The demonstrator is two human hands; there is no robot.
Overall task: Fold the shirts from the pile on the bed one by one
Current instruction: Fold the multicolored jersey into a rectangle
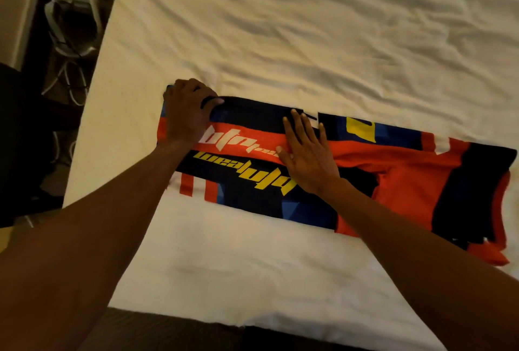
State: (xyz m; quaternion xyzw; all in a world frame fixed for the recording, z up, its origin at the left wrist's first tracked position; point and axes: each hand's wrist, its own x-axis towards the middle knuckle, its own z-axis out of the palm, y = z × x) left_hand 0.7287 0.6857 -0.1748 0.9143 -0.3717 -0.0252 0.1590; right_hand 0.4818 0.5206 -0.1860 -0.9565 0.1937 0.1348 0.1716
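A red, navy and black sports shirt (407, 182) with yellow and white lettering lies across the bed in a long narrow strip, its sides folded in. My left hand (188, 110) grips the strip's left end, fingers curled round the dark fabric edge. My right hand (307, 152) rests flat on the middle of the shirt with straight fingers, pressing it onto the sheet. The shirt's right end, red with a black band, lies loose near the frame's right edge. No pile of other shirts shows in this view.
The bed's white sheet (323, 41) is rumpled and stretches far beyond the shirt. The bed's left edge drops to a dark floor with white cables (70, 81) and a white device (73, 8). The near bed edge runs along the bottom.
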